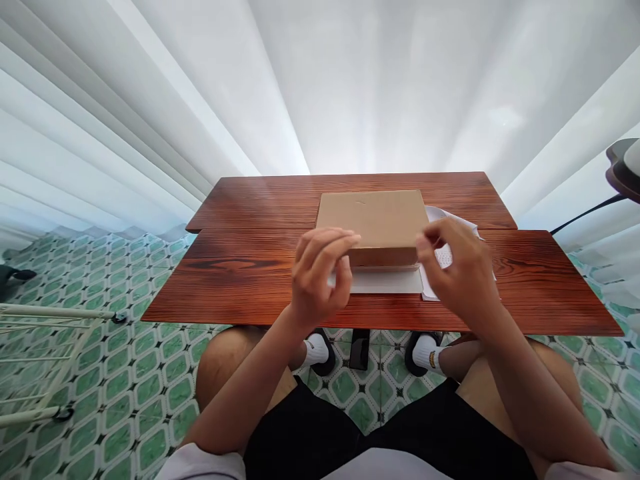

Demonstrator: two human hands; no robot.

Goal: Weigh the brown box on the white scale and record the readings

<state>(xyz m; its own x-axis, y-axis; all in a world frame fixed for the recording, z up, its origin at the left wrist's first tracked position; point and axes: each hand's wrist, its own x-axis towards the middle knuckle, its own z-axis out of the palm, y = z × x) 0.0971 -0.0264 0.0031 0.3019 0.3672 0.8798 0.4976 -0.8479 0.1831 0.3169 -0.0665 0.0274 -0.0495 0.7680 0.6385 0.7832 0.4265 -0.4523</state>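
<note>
A big white curtain hangs behind everything. The floor has green and white tiles. On the left stands a white metal rack on the floor. At the far right edge there is a dark round thing with a black wire, but I cannot tell what it is.

A brown wooden desk sits in the middle. The person sits at it, and bare knees, black shorts and white socks in dark shoes show under it.

A flat brown cardboard box lies on the desk, near the front edge and in the middle. Its lid is closed. Under the box lies a white sheet that sticks out at the front. Some more white paper peeks out on the right side of the box.

The left hand is at the front left corner of the box. Its fingers are curled and pinch the edge of the white sheet there. The right hand is at the front right corner of the box. Its fingers are bent and close together, with the tips at the box, but I cannot tell if it grips anything.
</note>
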